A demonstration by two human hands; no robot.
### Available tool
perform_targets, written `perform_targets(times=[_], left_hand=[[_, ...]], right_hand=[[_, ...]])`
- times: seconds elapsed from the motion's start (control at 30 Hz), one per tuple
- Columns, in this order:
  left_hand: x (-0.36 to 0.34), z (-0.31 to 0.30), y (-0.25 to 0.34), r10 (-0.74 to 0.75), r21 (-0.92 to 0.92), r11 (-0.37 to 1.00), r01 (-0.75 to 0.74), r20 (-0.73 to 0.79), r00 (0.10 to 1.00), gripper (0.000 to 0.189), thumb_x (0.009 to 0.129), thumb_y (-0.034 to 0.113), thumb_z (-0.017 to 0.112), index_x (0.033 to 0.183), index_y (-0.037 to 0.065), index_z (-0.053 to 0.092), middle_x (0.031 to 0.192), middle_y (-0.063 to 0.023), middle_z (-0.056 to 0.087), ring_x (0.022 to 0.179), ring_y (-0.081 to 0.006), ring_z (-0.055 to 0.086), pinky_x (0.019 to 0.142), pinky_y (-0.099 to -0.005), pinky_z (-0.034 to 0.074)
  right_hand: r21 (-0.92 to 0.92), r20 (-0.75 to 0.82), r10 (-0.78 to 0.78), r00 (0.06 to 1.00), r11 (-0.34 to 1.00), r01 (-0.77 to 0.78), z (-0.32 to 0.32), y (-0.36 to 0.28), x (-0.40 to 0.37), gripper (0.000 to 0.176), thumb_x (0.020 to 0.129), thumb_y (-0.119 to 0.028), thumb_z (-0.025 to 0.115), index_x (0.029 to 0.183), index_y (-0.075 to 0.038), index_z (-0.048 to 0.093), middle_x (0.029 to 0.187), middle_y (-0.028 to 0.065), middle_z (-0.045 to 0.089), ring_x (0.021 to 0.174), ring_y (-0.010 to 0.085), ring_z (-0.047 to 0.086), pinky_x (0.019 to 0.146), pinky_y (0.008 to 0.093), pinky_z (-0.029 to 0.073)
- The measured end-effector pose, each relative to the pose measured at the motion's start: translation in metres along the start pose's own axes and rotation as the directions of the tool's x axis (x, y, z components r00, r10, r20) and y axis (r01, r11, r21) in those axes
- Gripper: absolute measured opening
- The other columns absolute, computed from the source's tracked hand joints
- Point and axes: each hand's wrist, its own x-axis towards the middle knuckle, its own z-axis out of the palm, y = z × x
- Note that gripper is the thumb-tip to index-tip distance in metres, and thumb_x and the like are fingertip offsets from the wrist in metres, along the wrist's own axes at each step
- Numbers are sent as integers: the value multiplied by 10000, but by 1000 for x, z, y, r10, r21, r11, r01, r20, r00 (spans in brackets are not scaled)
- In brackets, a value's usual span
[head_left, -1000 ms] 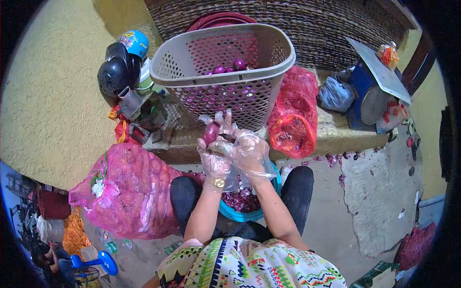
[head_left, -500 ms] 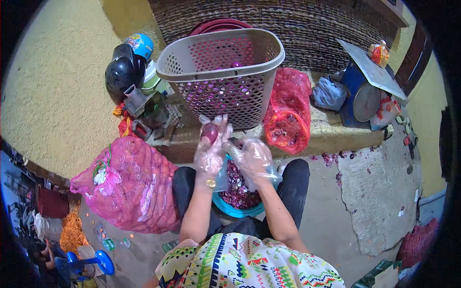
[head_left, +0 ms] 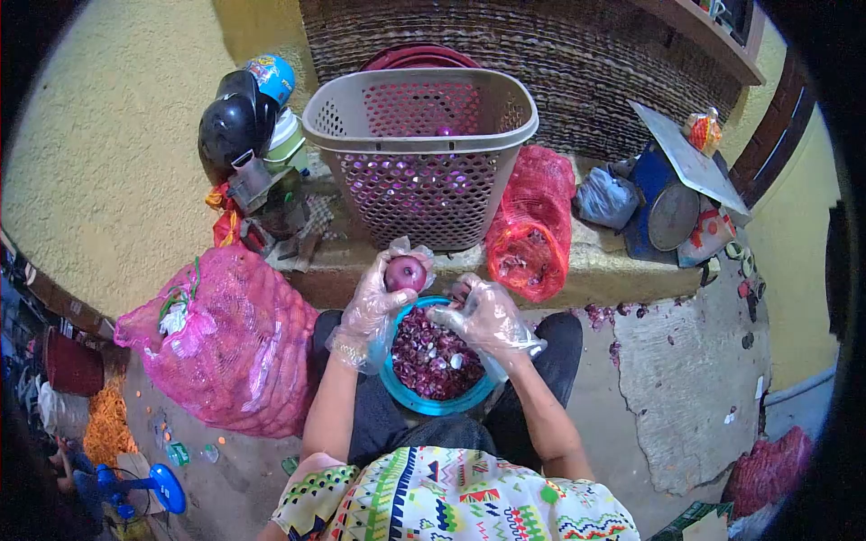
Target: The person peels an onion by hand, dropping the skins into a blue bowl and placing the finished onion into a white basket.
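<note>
A red onion rests in my left hand, whose gloved fingers curl around its side. Close by on the right is my right hand, also in a clear plastic glove. Its fingers are closed around something small and dark that I cannot make out. Beneath both hands, between my knees, stands a blue basin holding onion skins and trimmings. Beyond them a tall beige perforated basket sits on the ledge, with purple onions showing through its holes.
To the left bulges a full pink mesh sack. A red mesh bag lies open-ended right of the basket. Helmets are stacked against the left wall. At right are a blue container and flat board. A blue fan stands lower left.
My left hand has turned, bringing the onion lower and more into view. The right hand has moved slightly right and down. The camera view has shifted a little.
</note>
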Motion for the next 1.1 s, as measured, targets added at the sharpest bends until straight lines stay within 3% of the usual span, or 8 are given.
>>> perform_targets(times=[0.07,0.17,0.23,0.43,0.5,0.63,0.83,1.1], left_hand=[[19,2,-2,56,15,998,-58,73,996,691,729,38,798,1314,61,432,1300,-144,550,1229,-257,539,1103,-413,405],[51,-5,-4,115,118,984,-134,155,981,723,714,63,822,1324,28,436,1268,-121,577,1195,-229,556,1097,-373,388],[69,-12,-6,68,345,926,-150,240,968,736,705,76,827,1333,22,448,1245,-119,592,1198,-222,556,1094,-374,386],[72,-42,-57,16,155,987,-30,94,995,681,710,92,831,1280,22,465,1269,-112,568,1226,-213,520,1123,-388,339],[73,-50,-70,47,328,941,-85,123,991,645,719,80,829,1251,30,467,1300,-113,540,1236,-216,507,1120,-391,340],[76,-48,-63,-68,453,891,30,68,995,713,688,75,840,1300,43,475,1260,-95,557,1200,-198,531,1074,-373,405],[79,-45,-58,-115,372,925,73,92,989,674,700,83,836,1282,43,498,1242,-85,559,1185,-194,531,1056,-358,417],[78,-45,-57,-53,567,823,-20,112,992,674,739,128,845,1302,30,488,1281,-98,562,1197,-182,532,1054,-340,410]], right_hand=[[-109,-21,-71,997,992,69,-6,3,14,531,722,-536,784,926,-52,706,773,134,683,756,327,676,712,428,526],[-248,-95,-136,986,963,109,-15,-5,33,536,700,-553,791,946,-82,713,751,121,682,726,314,681,666,440,522],[-311,-98,-132,986,946,95,-12,10,49,520,693,-556,794,935,-104,714,727,118,677,704,304,679,657,440,520],[-332,-91,-103,991,941,67,6,48,75,506,701,-563,783,908,-107,708,684,99,669,664,310,680,624,449,516],[-322,-74,-172,982,936,140,9,57,76,501,713,-553,774,919,-103,700,694,95,676,667,313,684,597,453,512],[-417,-48,-262,964,882,219,19,73,92,414,791,-440,735,955,-77,621,709,126,676,660,338,676,572,482,501],[-384,-58,-289,955,890,246,21,76,97,357,783,-355,752,942,-72,605,704,142,660,676,352,672,584,489,497],[-422,-65,-292,954,875,239,22,75,97,392,764,-416,770,915,-76,648,665,140,638,636,345,657,562,474,489]])
